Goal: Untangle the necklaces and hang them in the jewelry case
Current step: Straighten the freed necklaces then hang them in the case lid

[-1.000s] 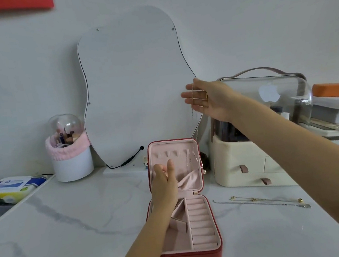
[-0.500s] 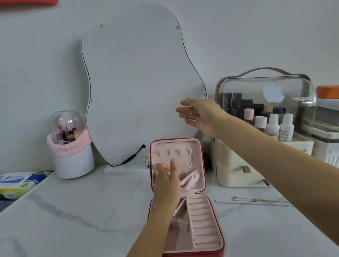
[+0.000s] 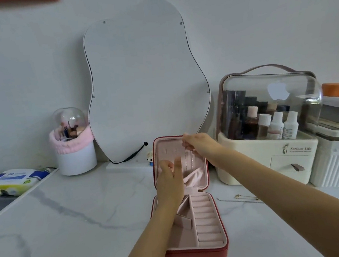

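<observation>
A red jewelry case [image 3: 195, 253] with a pink lining stands open on the marble counter, its lid upright. My right hand [image 3: 201, 146] is at the lid's top right and pinches a thin silver necklace [image 3: 188, 159], which hangs down in front of the lid lining. My left hand [image 3: 170, 180] rests against the lower part of the lid with fingers fairly straight, beside the pink elastic pocket [image 3: 194, 177]. Two more thin chains [image 3: 243, 198] lie on the counter to the right of the case.
A wavy mirror [image 3: 144, 78] leans on the wall behind the case. A clear-lidded cosmetics organiser [image 3: 269, 130] stands at the right, a white brush holder [image 3: 74, 146] at the left, and a wipes pack [image 3: 15, 180] at the far left. Counter edge runs along the front.
My right hand has come down and left from beside the mirror to the lid's top edge, bringing the hanging necklace in front of the lining. My left hand has stayed on the lid.
</observation>
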